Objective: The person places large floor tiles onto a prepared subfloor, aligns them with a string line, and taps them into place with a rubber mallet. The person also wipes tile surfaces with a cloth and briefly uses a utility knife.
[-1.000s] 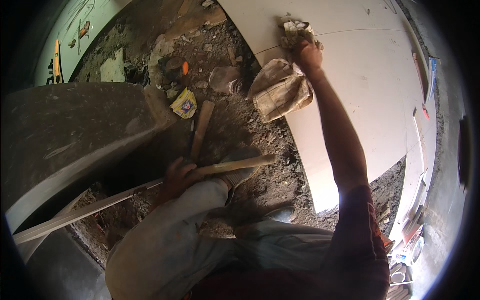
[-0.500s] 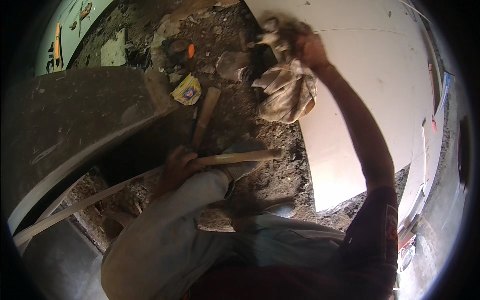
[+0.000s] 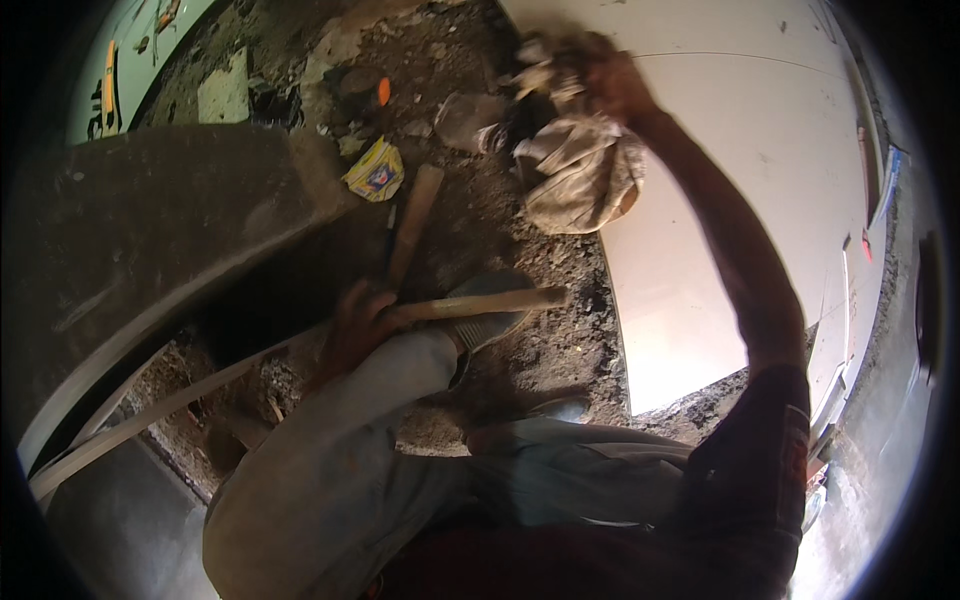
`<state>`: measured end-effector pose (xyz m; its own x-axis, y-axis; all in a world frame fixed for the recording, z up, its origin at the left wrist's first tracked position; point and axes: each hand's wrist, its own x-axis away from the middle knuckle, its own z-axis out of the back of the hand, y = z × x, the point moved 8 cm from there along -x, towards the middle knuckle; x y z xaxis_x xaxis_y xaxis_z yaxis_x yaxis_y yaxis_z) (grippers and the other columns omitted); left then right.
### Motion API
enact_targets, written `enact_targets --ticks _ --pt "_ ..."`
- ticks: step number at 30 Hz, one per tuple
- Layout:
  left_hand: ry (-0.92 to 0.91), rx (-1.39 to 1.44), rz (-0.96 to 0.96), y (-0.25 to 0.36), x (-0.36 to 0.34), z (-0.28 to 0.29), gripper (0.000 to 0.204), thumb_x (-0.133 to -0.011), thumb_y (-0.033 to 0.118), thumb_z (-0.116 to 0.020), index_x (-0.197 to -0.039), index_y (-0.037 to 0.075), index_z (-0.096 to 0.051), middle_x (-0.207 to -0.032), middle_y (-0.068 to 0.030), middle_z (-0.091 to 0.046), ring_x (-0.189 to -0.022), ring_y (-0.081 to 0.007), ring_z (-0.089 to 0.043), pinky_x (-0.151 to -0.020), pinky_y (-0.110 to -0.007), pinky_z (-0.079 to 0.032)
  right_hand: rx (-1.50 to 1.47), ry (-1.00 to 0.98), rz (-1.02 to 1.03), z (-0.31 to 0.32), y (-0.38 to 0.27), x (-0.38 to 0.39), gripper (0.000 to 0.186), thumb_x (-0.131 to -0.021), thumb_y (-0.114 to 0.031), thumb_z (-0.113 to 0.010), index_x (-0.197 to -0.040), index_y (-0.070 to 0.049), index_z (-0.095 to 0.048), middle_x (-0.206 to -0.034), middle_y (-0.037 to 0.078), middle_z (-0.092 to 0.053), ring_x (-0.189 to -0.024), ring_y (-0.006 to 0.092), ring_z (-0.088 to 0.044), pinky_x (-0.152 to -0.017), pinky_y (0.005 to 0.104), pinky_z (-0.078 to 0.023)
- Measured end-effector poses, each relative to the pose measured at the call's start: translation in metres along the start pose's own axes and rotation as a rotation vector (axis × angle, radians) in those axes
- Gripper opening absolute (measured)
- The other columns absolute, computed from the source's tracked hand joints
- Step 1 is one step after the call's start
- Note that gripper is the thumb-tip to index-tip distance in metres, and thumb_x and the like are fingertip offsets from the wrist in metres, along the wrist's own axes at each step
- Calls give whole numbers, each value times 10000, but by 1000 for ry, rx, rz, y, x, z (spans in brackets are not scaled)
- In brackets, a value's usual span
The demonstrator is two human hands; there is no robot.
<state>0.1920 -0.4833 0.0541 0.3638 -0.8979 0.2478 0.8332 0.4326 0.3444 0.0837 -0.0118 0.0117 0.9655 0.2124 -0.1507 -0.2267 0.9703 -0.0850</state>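
Note:
A long thin wooden strip (image 3: 480, 304) runs from the lower left across my raised knee, its end over my shoe. My left hand (image 3: 358, 318) is closed around it beside the knee. Just beyond that hand lies a short wooden piece (image 3: 415, 220), with a thin dark tool along its left side. My right arm reaches far forward, and my right hand (image 3: 615, 88) is at a crumpled beige cloth bag (image 3: 585, 178), by the edge of a white panel. Pale and dark bits beside the fingers are blurred, so I cannot tell whether that hand grips anything.
A dark board (image 3: 160, 215) covers the left side. A yellow packet (image 3: 376, 170), a clear plastic bag (image 3: 470, 122) and an orange-capped item (image 3: 383, 92) lie on rough soil. The large white panel (image 3: 720, 200) spreads along the right; a yellow tool (image 3: 110, 85) lies far left.
My right hand stays at the cloth bag, its fingers blurred in both frames. The bag has shifted slightly up and right. My left hand keeps its hold on the wooden strip.

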Motion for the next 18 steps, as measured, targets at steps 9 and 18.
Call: enact_targets --ticks 9,18 --pt "90 44 58 -3 4 0 337 -775 236 -738 -1094 241 -630 -1360 -34 -485 -1325 -436 -388 -1087 -565 -396 9 -244 -195 15 46 9 415 -811 -307 -696 -1211 -197 -693 -1465 32 -535 -1375 274 -448 -1090 441 -394" --pt "56 51 49 -2 -1 5 342 -784 238 -734 -1105 210 -617 -1363 -38 -486 -1327 -443 -380 -1090 -572 -390 -8 -8 -171 -4 79 33 346 -785 -336 -697 -1116 -236 -696 -1218 62 -664 -1113 304 -626 -915 522 -500"
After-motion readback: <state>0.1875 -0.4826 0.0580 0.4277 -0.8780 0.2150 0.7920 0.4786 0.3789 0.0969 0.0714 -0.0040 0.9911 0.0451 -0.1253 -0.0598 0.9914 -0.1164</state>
